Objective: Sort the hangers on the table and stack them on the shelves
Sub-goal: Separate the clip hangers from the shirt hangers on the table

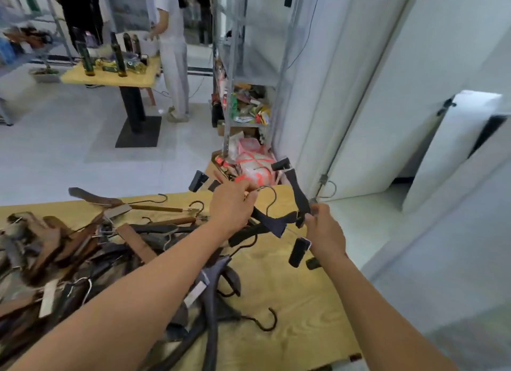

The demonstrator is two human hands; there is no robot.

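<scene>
A big heap of brown and black hangers (83,249) covers the left and middle of the light wooden table (298,301). Above the table's far right corner I hold black clip hangers (300,202) lifted off the pile. My left hand (231,207) grips one near its metal hook, with a black clip sticking out beyond my fingers. My right hand (325,229) grips the middle of another black hanger, whose clips dangle below and stick up above. A loose dark hook (265,323) lies near the front.
A metal shelf rack (243,94) full of colourful packets stands just beyond the table. White wall panels run along the right. Further back a person in white (171,53) stands at a second table (110,75) with dark bottles. Grey floor lies between.
</scene>
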